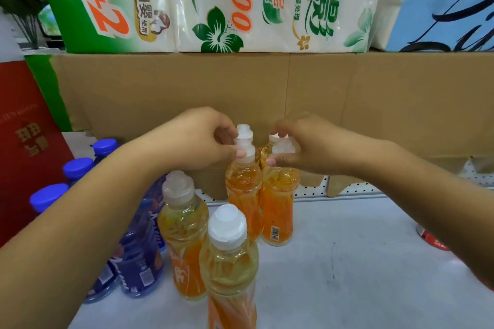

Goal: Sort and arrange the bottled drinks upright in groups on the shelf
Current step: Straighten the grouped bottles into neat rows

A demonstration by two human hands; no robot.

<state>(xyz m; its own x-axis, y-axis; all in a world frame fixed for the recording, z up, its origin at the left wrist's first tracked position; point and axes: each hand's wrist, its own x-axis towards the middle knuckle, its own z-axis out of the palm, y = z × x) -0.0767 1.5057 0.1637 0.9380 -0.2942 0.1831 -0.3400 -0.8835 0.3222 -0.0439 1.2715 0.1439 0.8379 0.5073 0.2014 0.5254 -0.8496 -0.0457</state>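
Fingers (240, 153) pinching bottle caps (244, 139), left hand (197, 139), right hand (307, 141), red object (430, 239) half hidden

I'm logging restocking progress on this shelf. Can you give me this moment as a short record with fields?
left hand: grips the cap of the left rear orange bottle
right hand: grips the cap of the right rear orange bottle
rear pair: upright, side by side
front orange bottles: two, upright, untouched
blue-capped bottles: grouped at the left
shelf: white, with a cardboard box behind
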